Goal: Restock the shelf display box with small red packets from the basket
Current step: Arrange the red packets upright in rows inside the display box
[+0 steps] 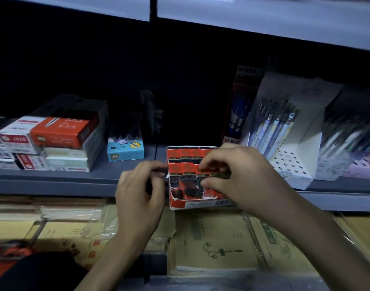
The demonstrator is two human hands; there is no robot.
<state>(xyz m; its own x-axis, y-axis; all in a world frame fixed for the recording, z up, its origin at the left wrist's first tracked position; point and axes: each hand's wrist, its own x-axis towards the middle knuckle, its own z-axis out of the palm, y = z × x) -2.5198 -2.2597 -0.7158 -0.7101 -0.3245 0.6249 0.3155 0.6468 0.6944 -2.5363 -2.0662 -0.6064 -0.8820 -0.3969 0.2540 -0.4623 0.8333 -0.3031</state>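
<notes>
Right hand [238, 175] grip: red, black-banded packet [204, 172]

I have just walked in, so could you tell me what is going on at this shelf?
A person is filling a red cardboard display box at the front edge of the grey metal shelf. The left hand grips the box's left wall, while the right hand pinches a small red packet in the second row. The box's front part still looks unfilled.

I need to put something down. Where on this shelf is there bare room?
Bare shelf lies between the blue box and the red display box, and in front of the blue box. Stacked boxes crowd the left, pen stands the right.
</notes>
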